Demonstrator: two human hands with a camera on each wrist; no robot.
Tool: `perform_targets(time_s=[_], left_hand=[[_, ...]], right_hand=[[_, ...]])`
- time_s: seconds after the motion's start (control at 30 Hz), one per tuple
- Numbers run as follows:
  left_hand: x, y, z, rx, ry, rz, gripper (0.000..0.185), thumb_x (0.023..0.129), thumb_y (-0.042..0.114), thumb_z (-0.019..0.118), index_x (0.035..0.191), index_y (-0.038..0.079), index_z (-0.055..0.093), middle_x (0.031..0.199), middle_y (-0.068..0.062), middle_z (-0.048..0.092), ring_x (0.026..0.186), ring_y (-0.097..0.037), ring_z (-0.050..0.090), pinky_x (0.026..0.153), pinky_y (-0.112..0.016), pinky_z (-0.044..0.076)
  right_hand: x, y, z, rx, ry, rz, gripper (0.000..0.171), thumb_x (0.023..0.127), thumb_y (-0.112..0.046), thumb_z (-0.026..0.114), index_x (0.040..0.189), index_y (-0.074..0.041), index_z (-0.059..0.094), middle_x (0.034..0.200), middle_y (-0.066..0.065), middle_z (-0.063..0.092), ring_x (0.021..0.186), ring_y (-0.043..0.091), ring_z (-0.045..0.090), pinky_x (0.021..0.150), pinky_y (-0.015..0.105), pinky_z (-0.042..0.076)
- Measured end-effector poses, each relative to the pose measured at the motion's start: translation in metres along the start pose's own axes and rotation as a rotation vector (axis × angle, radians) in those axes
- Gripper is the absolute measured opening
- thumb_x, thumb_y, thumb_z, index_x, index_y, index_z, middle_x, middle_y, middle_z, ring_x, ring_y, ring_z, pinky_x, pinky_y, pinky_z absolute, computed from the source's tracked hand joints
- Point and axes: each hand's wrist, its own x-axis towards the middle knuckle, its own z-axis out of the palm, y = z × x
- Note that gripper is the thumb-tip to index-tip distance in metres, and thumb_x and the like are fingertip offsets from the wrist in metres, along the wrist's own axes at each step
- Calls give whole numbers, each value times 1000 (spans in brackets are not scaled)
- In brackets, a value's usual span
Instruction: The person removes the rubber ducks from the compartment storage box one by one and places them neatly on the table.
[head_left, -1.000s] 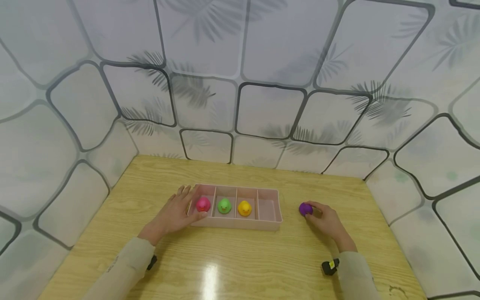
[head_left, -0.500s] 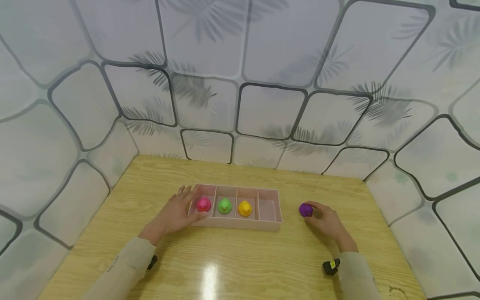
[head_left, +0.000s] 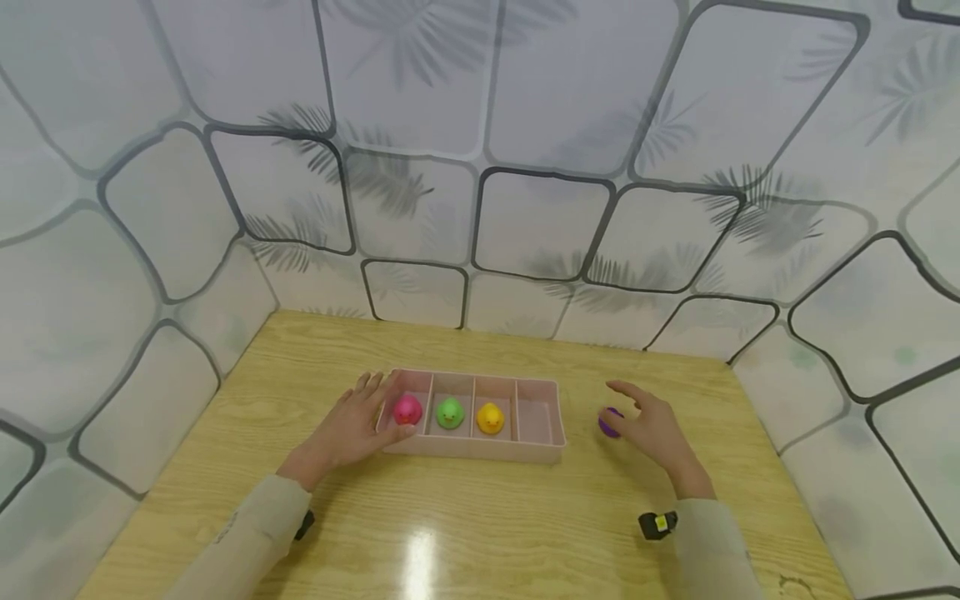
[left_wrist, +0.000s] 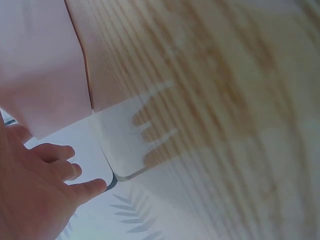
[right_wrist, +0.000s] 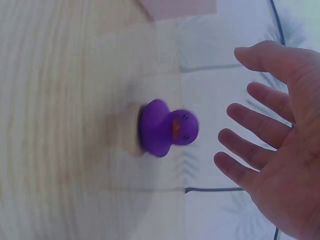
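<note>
A purple rubber duck [right_wrist: 162, 127] stands upright on the table, right of the tray; in the head view my right hand partly covers it. My right hand [head_left: 656, 429] hovers just above and behind the duck with fingers spread, apart from it in the right wrist view. At the left end of a pink divided tray [head_left: 472, 447] lies my left hand [head_left: 341, 433], thumb across the front rim and fingers extended along the side. Inside sit a pink duck [head_left: 407, 409], a green duck [head_left: 450, 413] and a yellow duck [head_left: 491, 418], one per compartment. The rightmost compartment holds nothing.
The wooden table [head_left: 480, 508] is glossy and reflects a light near its front. White walls [head_left: 540, 221] with dark outlined blocks and leaf prints rise at the back and both sides.
My right hand has let go of the purple duck, lifted slightly and spread its fingers. The duck stays in place. My left hand and the tray have not visibly moved.
</note>
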Motion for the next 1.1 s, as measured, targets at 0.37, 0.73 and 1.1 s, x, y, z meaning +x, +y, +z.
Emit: perform_targets(time_s=[0.37,0.73,1.1], left_hand=[[-1,2,1,-3,3,0,100,96,68,61,170,12,22,168,-32,29,158,-54,22,120,-77,26],[-2,2,1,-6,4,-6,101,96,68,61,170,12,21,168,-31,29,158,-54,22,121,-76,26],[-1,1,0,-3,9,-5,101,97,68,61,169,10,22,168,-31,29,158,-54,22,120,-77,26]], right_hand=[[2,-34,4,24,47,-96,58,99,-34,75,149,-10,59,149,20,62,135,48,58,107,66,49],[7,-56,19,87,9,-167,56,99,-31,76,148,-10,60,146,17,65,136,42,58,104,64,52],[12,-74,41,94,-30,-245,52,97,-25,77,144,-8,63,140,16,69,131,37,64,109,62,50]])
